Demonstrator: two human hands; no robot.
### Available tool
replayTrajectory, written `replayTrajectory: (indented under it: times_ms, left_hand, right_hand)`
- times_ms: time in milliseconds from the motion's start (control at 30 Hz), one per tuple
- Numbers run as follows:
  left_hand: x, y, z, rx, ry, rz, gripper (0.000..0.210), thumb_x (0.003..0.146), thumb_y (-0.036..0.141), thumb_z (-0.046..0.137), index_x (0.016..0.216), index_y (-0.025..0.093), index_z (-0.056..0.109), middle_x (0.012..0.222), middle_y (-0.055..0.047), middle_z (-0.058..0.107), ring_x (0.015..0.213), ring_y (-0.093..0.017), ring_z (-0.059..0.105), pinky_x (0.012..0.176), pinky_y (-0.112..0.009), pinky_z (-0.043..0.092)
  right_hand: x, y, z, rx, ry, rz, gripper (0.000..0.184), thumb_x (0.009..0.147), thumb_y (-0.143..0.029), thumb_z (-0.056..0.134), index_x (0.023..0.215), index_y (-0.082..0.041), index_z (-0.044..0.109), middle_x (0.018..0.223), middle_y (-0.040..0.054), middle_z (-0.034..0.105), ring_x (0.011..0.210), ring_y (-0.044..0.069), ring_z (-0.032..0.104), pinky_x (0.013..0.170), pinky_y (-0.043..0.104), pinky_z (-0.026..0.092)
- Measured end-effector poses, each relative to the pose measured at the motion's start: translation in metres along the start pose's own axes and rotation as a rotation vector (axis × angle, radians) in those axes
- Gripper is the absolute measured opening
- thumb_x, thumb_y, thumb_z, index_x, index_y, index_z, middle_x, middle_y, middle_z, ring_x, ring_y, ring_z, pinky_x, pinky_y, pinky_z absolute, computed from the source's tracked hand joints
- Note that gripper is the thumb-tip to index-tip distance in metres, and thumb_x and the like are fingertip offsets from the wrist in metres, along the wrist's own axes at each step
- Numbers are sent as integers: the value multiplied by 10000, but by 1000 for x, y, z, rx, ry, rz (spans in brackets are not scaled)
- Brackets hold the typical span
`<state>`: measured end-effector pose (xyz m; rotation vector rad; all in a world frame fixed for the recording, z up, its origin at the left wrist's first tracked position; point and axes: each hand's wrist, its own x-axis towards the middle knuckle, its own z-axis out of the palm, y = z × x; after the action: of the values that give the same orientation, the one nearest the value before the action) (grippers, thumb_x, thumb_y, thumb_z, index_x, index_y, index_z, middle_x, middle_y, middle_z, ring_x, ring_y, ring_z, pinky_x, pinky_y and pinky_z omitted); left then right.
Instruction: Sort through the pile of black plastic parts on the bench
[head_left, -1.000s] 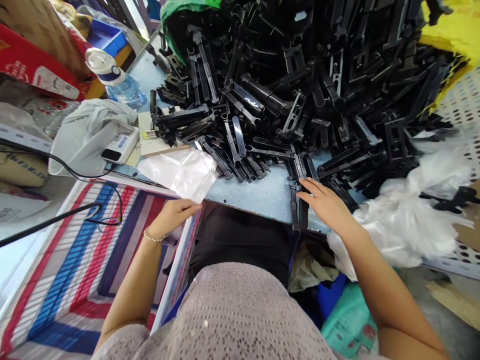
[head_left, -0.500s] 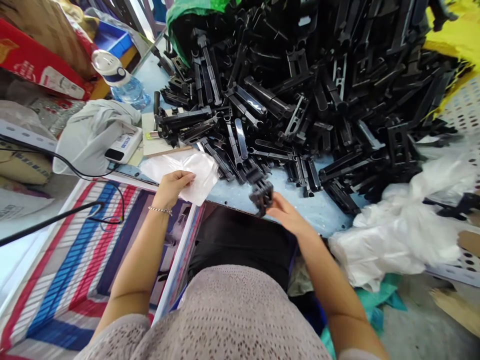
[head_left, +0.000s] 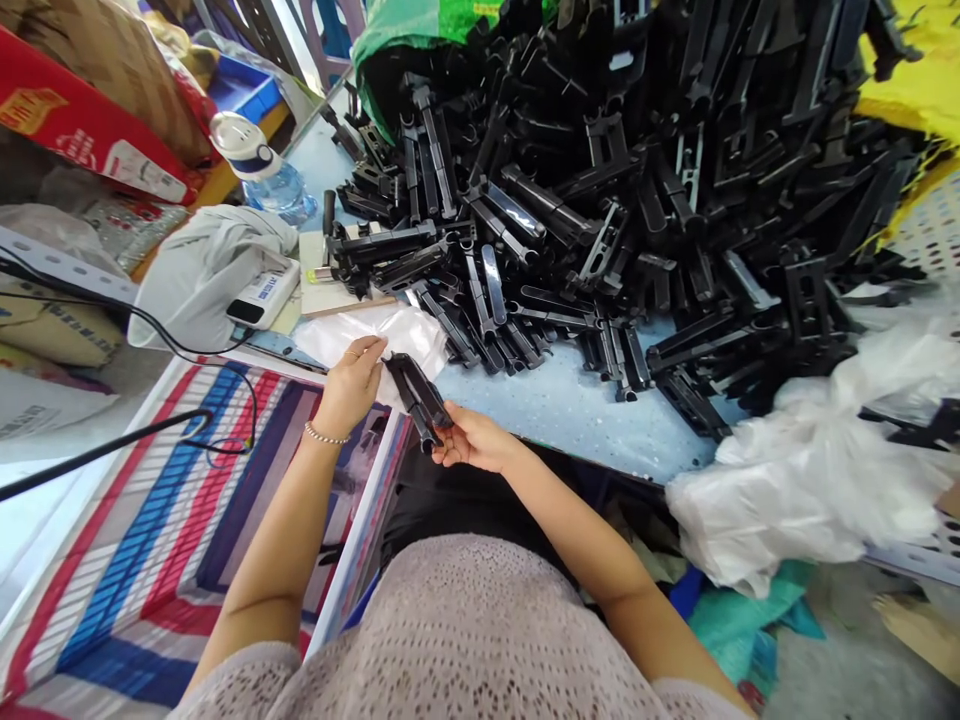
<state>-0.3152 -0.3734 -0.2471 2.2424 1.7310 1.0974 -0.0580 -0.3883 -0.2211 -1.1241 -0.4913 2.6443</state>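
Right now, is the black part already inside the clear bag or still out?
Out. The black part lies bare between the left hand and right hand, its far end at the clear bag, not inside.

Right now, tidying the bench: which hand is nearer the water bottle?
Left. The left hand lies below the water bottle; the right hand sits further right.

the right hand (head_left: 471, 440) no longer lies on the heap's edge; it now grips a long black plastic part (head_left: 418, 398) carried leftward off the table. the left hand (head_left: 352, 385) has risen to the clear plastic bag (head_left: 375, 335), fingertips meeting the part's upper end.
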Motion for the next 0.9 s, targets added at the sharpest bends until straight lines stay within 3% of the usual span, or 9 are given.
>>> replayTrajectory:
  times_ms: [100, 233, 333, 433, 500, 633, 700, 800, 900]
  left_hand:
    - [-5, 24, -9, -4, -13, 114, 469, 1029, 57, 405, 1458, -28, 574, 1387, -249, 568, 1279, -312, 612, 1086, -407, 534]
    - [-15, 65, -24, -154, -41, 226, 634, 1006, -36, 462, 1609, 159, 443, 1462, -182, 537, 1396, -242, 534, 1187, -356, 464]
    - [-24, 91, -32, -304, -128, 275, 729, 999, -59, 475, 1655, 241, 369, 1483, -144, 523, 1402, -204, 526, 1194, -329, 461]
    - [-29, 109, -34, -313, -244, 356, 704, 982, -29, 461, 1649, 166, 347, 1512, -170, 493, 1376, -258, 544, 1133, -404, 535]
    - [-29, 114, -32, -188, -244, 373, 632, 988, 27, 524, 1602, 99, 393, 1489, -205, 497, 1314, -319, 573, 1060, -490, 579]
    - [-25, 110, -34, 7, -190, 400, 539, 1002, 55, 611, 1521, 69, 469, 1419, -221, 543, 1147, -317, 635, 958, -505, 612]
    - [-25, 107, -45, 12, -160, 419, 482, 1007, 75, 623, 1473, 58, 502, 1401, -223, 556, 1162, -317, 638, 966, -474, 608]
    - [-31, 109, -78, -15, -105, 296, 383, 1019, 178, 668, 1385, 113, 576, 1345, -169, 596, 1150, -276, 662, 970, -394, 603]
    - [-46, 116, -123, -41, -134, 137, 294, 1047, 329, 662, 1304, 189, 634, 1284, -77, 636, 1043, -200, 689, 943, -325, 590]
  right_hand:
    - [6, -6, 5, 194, -86, 107, 542, 1127, -615, 312, 1022, -124, 516, 745, 84, 611, 644, 187, 677, 512, 221, 535]
    - [13, -13, 10, 364, -110, 88, 632, 1126, -632, 85, 1027, -155, 489, 717, 64, 570, 623, 150, 622, 488, 178, 479]
    - [6, -9, 13, 116, 3, -123, 505, 1153, -550, 241, 1026, -141, 508, 766, 47, 561, 646, 129, 619, 556, 188, 518]
    - [-6, 2, 14, -290, 185, -407, 312, 1087, -457, 520, 1076, -146, 545, 843, 46, 584, 665, 133, 609, 602, 222, 547]
    - [-11, 8, 13, -401, 221, -503, 350, 1045, -490, 580, 1146, -156, 574, 957, 72, 623, 770, 158, 633, 688, 261, 575]
    - [-11, 16, 14, -393, 45, -567, 490, 968, -557, 671, 1247, -169, 562, 1215, 92, 605, 1106, 191, 611, 988, 311, 539]
    - [-11, 18, 18, -420, -51, -592, 504, 944, -516, 714, 1265, -171, 534, 1216, 81, 584, 1133, 180, 580, 1036, 304, 500]
    - [-14, 21, 31, -587, -196, -648, 490, 984, -481, 683, 1327, -160, 546, 1207, 84, 573, 1118, 168, 557, 1056, 309, 465]
    - [-18, 22, 51, -810, -434, -714, 411, 1033, -472, 632, 1295, -156, 613, 1180, 84, 594, 1122, 165, 553, 1053, 309, 447]
